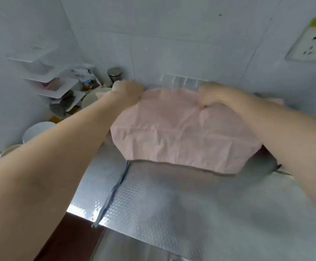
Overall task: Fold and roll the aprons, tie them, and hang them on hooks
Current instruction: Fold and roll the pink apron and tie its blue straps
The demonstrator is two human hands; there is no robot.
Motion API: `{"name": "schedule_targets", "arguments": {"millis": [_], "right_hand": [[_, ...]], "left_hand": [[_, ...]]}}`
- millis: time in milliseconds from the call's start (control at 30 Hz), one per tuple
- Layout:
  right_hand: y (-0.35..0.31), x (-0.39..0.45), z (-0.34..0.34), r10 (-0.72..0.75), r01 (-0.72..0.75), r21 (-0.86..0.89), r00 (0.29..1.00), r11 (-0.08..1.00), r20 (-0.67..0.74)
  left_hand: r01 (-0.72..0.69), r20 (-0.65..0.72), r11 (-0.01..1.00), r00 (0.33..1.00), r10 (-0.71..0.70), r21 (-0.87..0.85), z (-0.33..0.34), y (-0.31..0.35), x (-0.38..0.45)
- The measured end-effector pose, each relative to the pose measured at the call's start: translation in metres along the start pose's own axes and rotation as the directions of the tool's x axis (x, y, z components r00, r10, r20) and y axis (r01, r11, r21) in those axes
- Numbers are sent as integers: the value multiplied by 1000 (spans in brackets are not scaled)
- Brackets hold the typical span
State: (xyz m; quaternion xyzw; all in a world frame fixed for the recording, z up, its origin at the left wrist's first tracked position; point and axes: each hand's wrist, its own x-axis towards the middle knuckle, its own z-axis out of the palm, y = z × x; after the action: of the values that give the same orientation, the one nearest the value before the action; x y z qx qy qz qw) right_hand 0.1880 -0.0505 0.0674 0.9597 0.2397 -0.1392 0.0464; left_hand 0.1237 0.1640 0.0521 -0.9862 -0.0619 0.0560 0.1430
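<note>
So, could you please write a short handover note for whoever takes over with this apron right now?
Left hand grips the pink apron at its far left edge; right hand grips its far right edge.
The apron is held up over the foil-covered counter, its blue strap trailing to the counter's front edge.
Done: apparently some folding, judging by the creases.
Left: rolling, tying, hanging; no hook clearly visible.

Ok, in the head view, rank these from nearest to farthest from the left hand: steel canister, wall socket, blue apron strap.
From the left hand, which grips the pink apron:
1. Steel canister, just behind it against the wall.
2. Blue apron strap, trailing down the counter toward its front edge.
3. Wall socket, far right, high on the tiles.
</note>
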Motion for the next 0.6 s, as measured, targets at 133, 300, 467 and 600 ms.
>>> {"name": "schedule_targets", "arguments": {"millis": [133,300,467,600], "right_hand": [[5,-33,-57,52,-45,31,955,999,-291],[-13,-82,-26,-22,-32,-137,928,990,-372],[-45,-130,79,-187,133,-394,977,910,-102],[-65,-146,161,-202,266,-378,959,887,201]], "left_hand": [[87,-292,996,953,-81,7,-67,-12,-35],[-22,-304,998,952,39,59,-43,-7,-93],[-269,-4,944,962,274,191,75,20,-145],[-369,260,925,905,337,86,161,44,-179]]}}
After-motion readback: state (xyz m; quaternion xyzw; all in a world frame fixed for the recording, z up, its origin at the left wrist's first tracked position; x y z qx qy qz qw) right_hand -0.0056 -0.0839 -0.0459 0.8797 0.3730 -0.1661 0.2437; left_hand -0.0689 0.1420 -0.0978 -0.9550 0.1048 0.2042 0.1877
